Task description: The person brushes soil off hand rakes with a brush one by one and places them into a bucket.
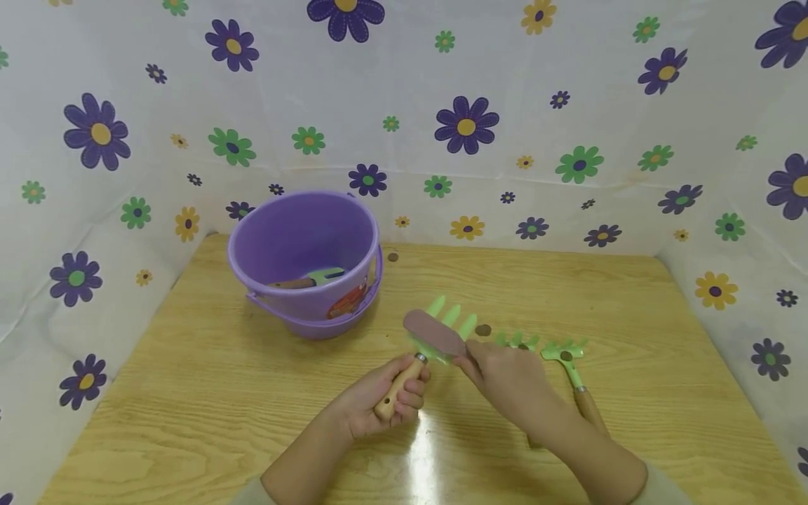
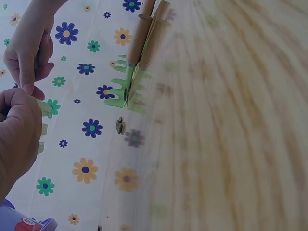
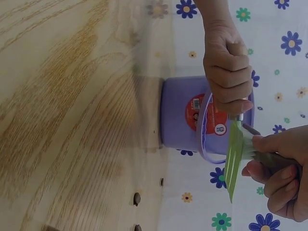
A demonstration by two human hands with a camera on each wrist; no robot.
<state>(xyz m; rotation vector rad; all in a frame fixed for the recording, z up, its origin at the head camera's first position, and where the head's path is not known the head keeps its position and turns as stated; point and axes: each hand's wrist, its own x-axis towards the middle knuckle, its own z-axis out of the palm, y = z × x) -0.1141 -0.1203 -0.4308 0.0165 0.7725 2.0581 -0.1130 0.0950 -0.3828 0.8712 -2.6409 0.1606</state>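
My left hand [image 1: 366,403] grips the pale wooden handle [image 1: 399,391] of a hand fork, its fingers curled round it. The fork's light green tines [image 1: 468,325] point away, held above the table. In my right hand [image 1: 513,384] is a brush [image 1: 434,332] with a flat brownish back, lying across the fork's head. The right wrist view shows pale bristles [image 3: 249,145] against the green metal [image 3: 235,159]. Beyond my right hand lies a green rake [image 1: 568,354] with a wooden handle, and a second green rake head [image 1: 517,341] is partly hidden behind that hand.
A purple bucket [image 1: 303,308] stands at the back left, its handle hanging down in front. Inside it lies a green tool with a wooden handle [image 1: 293,283]. Small brown clumps [image 1: 483,330] dot the wooden table [image 1: 208,393]. Flowered cloth [image 1: 391,84] hangs round the back and sides.
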